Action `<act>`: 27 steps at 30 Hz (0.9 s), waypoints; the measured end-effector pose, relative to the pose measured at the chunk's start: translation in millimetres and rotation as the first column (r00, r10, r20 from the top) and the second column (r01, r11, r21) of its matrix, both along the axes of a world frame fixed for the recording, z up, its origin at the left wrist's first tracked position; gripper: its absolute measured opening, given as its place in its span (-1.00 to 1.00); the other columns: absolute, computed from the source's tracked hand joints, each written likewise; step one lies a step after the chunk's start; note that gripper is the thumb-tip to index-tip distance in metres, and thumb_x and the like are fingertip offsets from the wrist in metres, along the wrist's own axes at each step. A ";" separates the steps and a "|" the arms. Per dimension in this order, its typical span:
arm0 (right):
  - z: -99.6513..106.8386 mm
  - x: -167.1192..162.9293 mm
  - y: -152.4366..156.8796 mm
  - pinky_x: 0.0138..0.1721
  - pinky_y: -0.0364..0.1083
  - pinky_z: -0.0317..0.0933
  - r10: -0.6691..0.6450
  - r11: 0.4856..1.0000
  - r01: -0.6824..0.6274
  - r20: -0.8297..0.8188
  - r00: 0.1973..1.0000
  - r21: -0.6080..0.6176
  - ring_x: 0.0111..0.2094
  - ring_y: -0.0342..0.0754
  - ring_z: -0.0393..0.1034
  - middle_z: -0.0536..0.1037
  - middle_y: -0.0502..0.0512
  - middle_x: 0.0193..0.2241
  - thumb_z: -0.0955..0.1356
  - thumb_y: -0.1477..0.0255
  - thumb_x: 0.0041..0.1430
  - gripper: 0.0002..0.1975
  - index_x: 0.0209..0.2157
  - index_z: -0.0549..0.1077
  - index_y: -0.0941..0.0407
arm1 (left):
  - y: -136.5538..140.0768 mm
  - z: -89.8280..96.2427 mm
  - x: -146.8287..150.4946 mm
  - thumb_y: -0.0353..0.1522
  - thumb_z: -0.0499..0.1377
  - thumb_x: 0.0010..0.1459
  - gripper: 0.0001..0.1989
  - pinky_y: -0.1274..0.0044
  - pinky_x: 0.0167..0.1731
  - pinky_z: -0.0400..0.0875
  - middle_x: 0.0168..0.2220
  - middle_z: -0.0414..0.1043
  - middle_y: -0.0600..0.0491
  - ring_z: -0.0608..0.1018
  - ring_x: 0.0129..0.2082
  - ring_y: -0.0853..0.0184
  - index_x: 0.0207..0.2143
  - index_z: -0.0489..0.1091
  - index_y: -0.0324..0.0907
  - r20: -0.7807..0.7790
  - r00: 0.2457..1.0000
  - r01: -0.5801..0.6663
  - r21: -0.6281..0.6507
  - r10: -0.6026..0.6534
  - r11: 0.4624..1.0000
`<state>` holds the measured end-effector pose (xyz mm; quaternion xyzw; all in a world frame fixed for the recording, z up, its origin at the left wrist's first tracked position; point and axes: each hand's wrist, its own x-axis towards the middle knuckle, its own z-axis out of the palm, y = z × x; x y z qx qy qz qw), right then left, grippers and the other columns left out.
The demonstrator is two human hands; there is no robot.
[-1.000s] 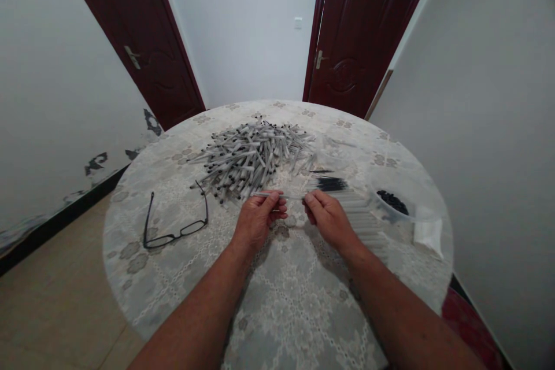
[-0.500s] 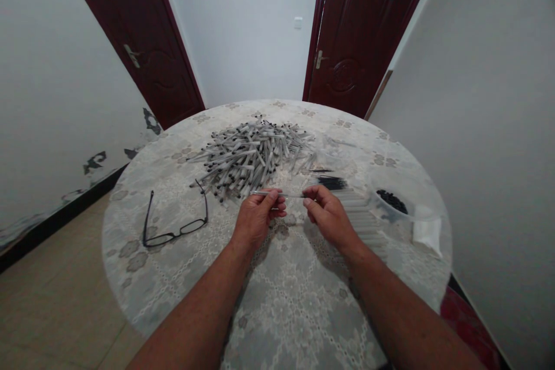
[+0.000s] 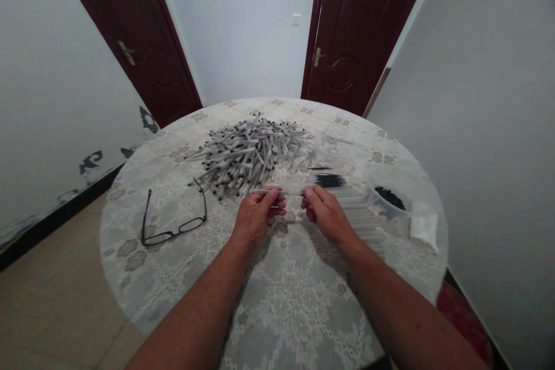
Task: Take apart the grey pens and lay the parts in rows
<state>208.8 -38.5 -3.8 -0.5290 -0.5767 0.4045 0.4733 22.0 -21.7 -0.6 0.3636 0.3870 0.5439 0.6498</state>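
1. A round table is covered with a pale cloth in grey and white flowers and lace patterning; everything below is on it or just above it.
2. A broad, loose heap of slim, whitish-grey sticks with dark ends lies toward the far side, left of centre.
3. A row of pale, translucent, straw-like tubes lies side by side, just beyond and right of the right grip.
4. The left grip, a bare hand, pinches a slim, pale, rod-like piece between thumb and fingers; the right grip, also bare, pinches the same piece at its right end; it lies nearly level between them, near the heap's front edge.
5. Black-framed glasses rest open at left; a clear, shallow bowl stands at right.
6. A small white packet lies beside the bowl; thin black rods lie bunched behind the right grip.
7. Tiny black pieces fill part of the bowl.
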 end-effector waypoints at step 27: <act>11.3 5.8 -0.7 -0.41 -0.13 0.23 -0.112 0.983 0.115 -0.029 0.993 0.145 -0.48 -0.12 0.35 0.51 -0.02 -0.44 0.37 0.31 0.24 -0.81 -0.17 0.51 0.10 | 4.4 0.6 -2.7 -0.15 0.46 0.00 -0.58 0.54 -0.46 0.56 -0.36 0.55 0.02 0.58 -0.45 0.39 -0.21 0.55 -0.26 0.052 0.998 -0.025 -0.008 0.025 1.000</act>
